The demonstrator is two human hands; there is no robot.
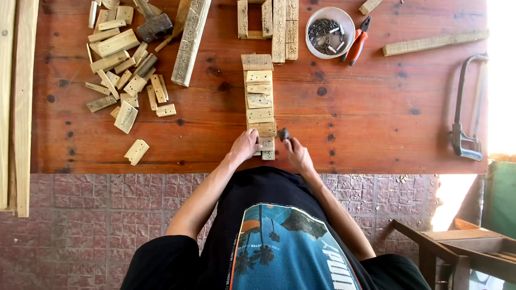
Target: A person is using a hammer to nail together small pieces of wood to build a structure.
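Observation:
A narrow wooden strip assembly [259, 94] made of several small pale blocks lies lengthwise in the middle of the red-brown table [365, 123]. My left hand [244, 145] presses on its near end, at the lowest block [267, 145]. Just right of that end, my right hand [298, 154] grips a small hammer [283, 133], whose dark head sits beside the strip.
A heap of small wood offcuts [123, 70] and a second hammer [155, 26] lie at the back left. A white bowl of nails [329, 32], orange-handled pliers [357, 43], a hacksaw [466, 107], long slats [16, 102] and a wooden frame [467, 247] surround the work area.

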